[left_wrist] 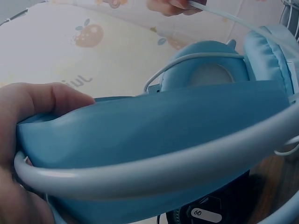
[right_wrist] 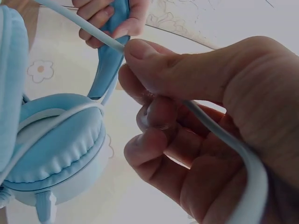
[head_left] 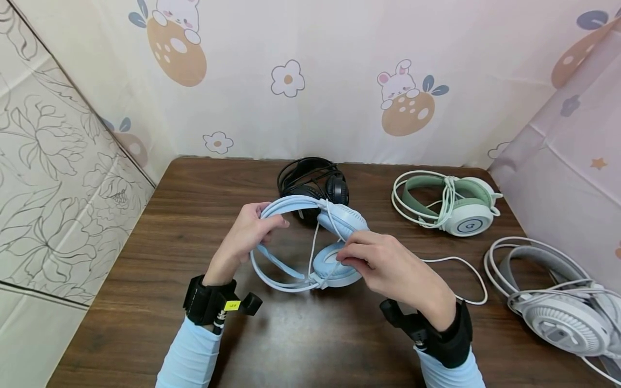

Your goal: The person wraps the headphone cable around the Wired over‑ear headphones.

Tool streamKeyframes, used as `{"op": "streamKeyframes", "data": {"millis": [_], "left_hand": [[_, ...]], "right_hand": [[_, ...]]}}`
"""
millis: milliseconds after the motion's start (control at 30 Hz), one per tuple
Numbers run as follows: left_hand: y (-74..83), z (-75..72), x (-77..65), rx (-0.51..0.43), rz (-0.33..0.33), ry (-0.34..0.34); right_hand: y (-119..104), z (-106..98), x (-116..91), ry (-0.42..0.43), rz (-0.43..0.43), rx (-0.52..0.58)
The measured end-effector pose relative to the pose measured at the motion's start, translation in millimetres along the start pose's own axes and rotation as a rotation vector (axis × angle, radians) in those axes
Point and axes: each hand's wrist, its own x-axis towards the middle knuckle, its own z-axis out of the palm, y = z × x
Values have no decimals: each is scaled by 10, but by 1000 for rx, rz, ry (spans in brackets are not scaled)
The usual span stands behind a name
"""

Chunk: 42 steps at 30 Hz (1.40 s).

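My left hand (head_left: 245,233) grips the padded headband (left_wrist: 154,126) of light blue headphones (head_left: 345,218), holding them up over the table. Both ear cups point to the right, and white cord crosses between them. Beside the lower ear cup, my right hand (head_left: 395,267) pinches the thin white cable (right_wrist: 77,23) between thumb and index finger. In the right wrist view the cable runs on past the palm. Its loose length (head_left: 461,259) curves over the tabletop to the right of that hand.
Black headphones (head_left: 312,180) lie behind the blue pair. Green and white headphones (head_left: 468,215) with a wound cable sit at the back right. Grey and white headphones (head_left: 565,323) lie at the right edge of the brown wooden table (head_left: 301,345). Patterned curtains (head_left: 335,118) hang behind.
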Motion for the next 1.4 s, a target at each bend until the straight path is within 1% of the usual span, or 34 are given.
{"op": "streamKeyframes", "data": {"millis": [167,367,600,767,867,1000,1167,1267,1333,1400], "left_hand": [[9,17,-6,34,7,-59],[18,35,-14,33,0,-105],[-3,48,-23,142,21,-134],[-24,66,-27,206,45,-170],[-22,82,-38,237,54,-195],[-21,91,-50,273,73,-246],[-29,111,-63,312,116,-321],[-36,120,-70,303,141,-364],[-38,115,-75,269,154,-402],[-42,99,-78,208,164,-441]], "right_hand": [[17,-14,-11,38,-42,6],[37,-47,-20,104,-76,-23],[45,-90,-29,127,-75,-24],[86,-114,-41,157,-91,-15],[120,-144,-55,176,-80,-24],[163,-179,-61,229,-74,-42],[231,-196,-52,291,-77,-56],[278,-197,-53,301,-53,-45],[318,-192,-49,317,-55,-31],[365,-188,-50,332,-51,-1]]}}
